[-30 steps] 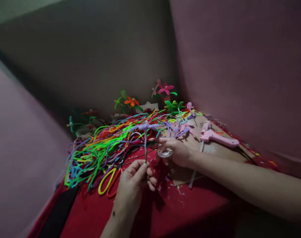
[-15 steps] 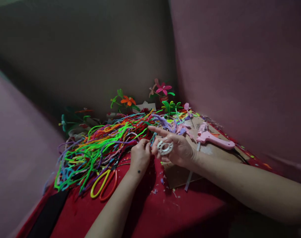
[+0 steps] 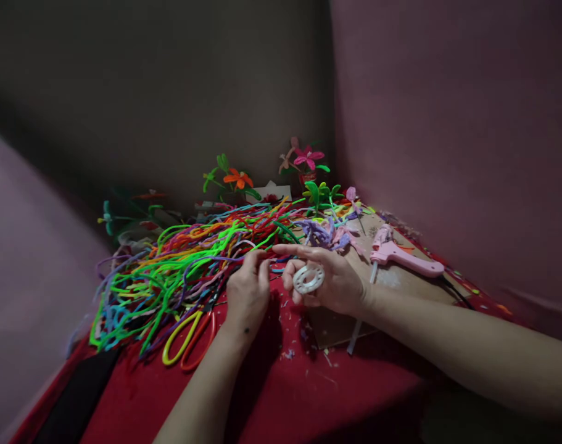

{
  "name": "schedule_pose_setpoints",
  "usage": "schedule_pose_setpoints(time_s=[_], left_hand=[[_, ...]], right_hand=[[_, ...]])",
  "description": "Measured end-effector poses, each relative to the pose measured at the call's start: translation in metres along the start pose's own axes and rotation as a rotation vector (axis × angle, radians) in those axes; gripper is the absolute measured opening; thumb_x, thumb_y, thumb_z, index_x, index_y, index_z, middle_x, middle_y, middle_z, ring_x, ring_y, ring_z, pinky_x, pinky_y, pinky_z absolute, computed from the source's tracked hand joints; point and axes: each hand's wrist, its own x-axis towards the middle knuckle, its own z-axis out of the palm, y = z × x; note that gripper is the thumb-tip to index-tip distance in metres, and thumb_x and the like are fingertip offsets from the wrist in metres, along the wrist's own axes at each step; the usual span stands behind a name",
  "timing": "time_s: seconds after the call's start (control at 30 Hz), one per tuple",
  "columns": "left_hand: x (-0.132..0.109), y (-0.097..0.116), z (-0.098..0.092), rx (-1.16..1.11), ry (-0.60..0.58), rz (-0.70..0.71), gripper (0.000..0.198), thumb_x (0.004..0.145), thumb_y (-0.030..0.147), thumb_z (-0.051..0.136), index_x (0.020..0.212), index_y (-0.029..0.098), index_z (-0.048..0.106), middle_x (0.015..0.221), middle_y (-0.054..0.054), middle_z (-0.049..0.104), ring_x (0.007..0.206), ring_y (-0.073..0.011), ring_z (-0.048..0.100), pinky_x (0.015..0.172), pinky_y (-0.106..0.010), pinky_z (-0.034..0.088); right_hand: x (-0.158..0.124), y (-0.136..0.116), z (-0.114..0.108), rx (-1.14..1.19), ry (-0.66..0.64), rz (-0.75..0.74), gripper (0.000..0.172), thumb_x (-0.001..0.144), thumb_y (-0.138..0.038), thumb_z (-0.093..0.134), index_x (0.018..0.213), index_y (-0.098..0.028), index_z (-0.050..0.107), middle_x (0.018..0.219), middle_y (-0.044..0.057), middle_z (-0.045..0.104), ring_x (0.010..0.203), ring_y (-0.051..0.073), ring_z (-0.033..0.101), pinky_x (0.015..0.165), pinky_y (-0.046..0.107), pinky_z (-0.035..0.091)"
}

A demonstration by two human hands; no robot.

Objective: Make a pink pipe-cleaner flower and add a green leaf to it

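Observation:
My left hand [image 3: 247,290] reaches into a pile of coloured pipe cleaners [image 3: 183,265] on the red table [image 3: 308,382], its fingers pinched at the pile's near edge; what they pinch is too small to name. My right hand [image 3: 324,277] is palm up beside it, index finger stretched toward the pile, with a white plastic ring with holes [image 3: 308,279] held in the curled fingers. Purple pipe-cleaner pieces [image 3: 320,233] lie just behind the right hand.
A pink glue gun [image 3: 403,256] lies on a cardboard sheet [image 3: 401,280] at the right. Scissors with yellow and orange handles [image 3: 188,336] lie at the pile's front. Finished pipe-cleaner flowers, orange [image 3: 237,179] and pink [image 3: 308,157], stand against the back wall.
My left hand, which held a purple flower on a green stem upright, has moved forward into the pile; the stem is no longer seen. My right hand turned palm up with the ring.

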Motion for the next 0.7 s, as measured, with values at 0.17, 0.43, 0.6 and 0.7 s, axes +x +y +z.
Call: schedule_pose_setpoints(time_s=[0.17, 0.43, 0.6, 0.7], left_hand=[[-0.011, 0.016, -0.029, -0.517, -0.15, -0.085, 0.016, 0.074, 0.03, 0.063, 0.083, 0.017, 0.064, 0.063, 0.002, 0.059, 0.053, -0.0091, 0.049, 0.052, -0.02, 0.04], [-0.023, 0.031, -0.024, -0.587, -0.371, -0.242, 0.016, 0.072, 0.029, 0.064, 0.078, 0.014, 0.062, 0.056, 0.004, 0.054, 0.047, -0.0061, 0.041, 0.045, -0.019, 0.032], [-0.024, 0.026, -0.02, -0.596, -0.394, -0.225, 0.013, 0.072, 0.027, 0.063, 0.072, 0.014, 0.059, 0.06, 0.002, 0.058, 0.048, -0.0078, 0.046, 0.047, -0.02, 0.037], [-0.027, 0.028, -0.019, -0.561, -0.356, -0.202, 0.012, 0.072, 0.026, 0.062, 0.07, 0.014, 0.059, 0.059, 0.002, 0.059, 0.049, -0.0087, 0.048, 0.046, -0.02, 0.037]], right_hand=[[0.001, 0.005, 0.0, -0.109, 0.068, -0.062, 0.042, 0.082, -0.042, 0.042, 0.116, -0.018, 0.046, 0.066, 0.001, 0.057, 0.044, 0.012, 0.054, 0.031, 0.017, 0.024], [0.001, 0.014, -0.004, -0.326, 0.144, -0.245, 0.039, 0.084, -0.04, 0.05, 0.117, -0.019, 0.045, 0.074, -0.001, 0.052, 0.046, 0.006, 0.044, 0.034, 0.016, 0.027], [0.0, 0.016, -0.005, -0.419, 0.13, -0.246, 0.04, 0.086, -0.041, 0.048, 0.119, -0.02, 0.044, 0.075, -0.001, 0.052, 0.047, 0.005, 0.04, 0.036, 0.016, 0.027], [0.0, 0.015, -0.005, -0.448, 0.137, -0.246, 0.041, 0.086, -0.04, 0.048, 0.121, -0.019, 0.043, 0.072, -0.001, 0.05, 0.047, 0.006, 0.039, 0.037, 0.016, 0.027]])
